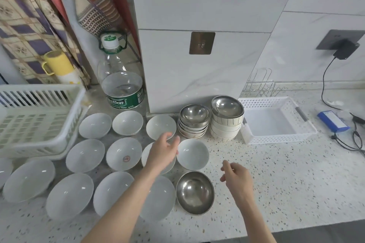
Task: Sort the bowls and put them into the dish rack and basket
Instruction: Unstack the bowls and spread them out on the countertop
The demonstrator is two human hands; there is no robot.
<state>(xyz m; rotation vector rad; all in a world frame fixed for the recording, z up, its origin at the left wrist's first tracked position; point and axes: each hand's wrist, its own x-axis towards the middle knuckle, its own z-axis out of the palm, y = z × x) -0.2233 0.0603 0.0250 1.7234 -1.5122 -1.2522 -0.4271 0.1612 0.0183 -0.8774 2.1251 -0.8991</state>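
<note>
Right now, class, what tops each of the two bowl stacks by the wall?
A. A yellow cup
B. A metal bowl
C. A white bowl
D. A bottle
B: a shiny metal bowl sits on top of the left stack, and another metal bowl on top of the right stack; the bowls below them are white.

white bowls (86,155) — steel bowl (195,192) | white basket (276,140) | yellow mug (58,63)
</note>
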